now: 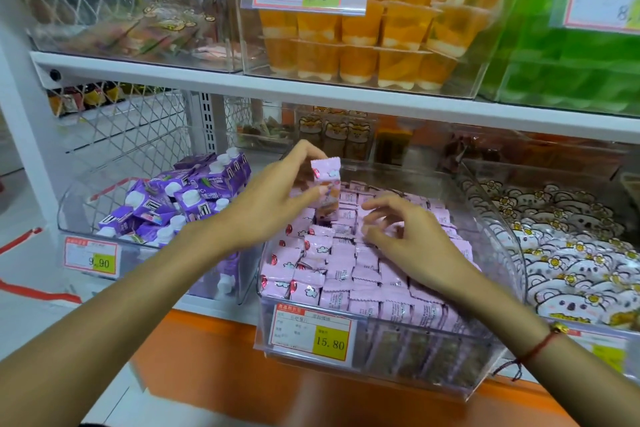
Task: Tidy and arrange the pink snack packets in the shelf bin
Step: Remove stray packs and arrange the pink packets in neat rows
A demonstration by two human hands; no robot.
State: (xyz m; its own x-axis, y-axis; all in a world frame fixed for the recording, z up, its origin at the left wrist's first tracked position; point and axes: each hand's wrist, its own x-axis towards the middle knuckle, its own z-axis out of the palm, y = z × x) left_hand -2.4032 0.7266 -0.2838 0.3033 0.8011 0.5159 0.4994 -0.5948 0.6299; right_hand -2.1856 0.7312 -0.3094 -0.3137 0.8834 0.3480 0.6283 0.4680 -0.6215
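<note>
the person is working over the clear shelf bin (485, 388), which is sitting at the front of the lower shelf with a 15.80 price label (313, 334) on its near wall, and the pink snack packets (349, 274) are lying inside it in rough rows, tidier toward the near right and more jumbled toward the far left. the left hand (277, 198) is holding one raised packet (325, 184) upright above the far left part of the bin, thumb and fingertips pinching it by its sides so it is standing clear of the pile. the right hand (401, 236) is hovering low over the middle of the packets with fingers curled and spread, fingertips touching or just above them; whether it is actually pinching a packet cannot be told. this is looking like the sorting step, lifting a stray packet while the other hand is making room. the next move is probably calling for opening a gap in a row and sliding the lifted packet down edge-on beside its neighbours. purple drink pouches (180, 198) are filling the bin to the left, and orange jelly cups (363, 38) are sitting on the shelf above
</note>
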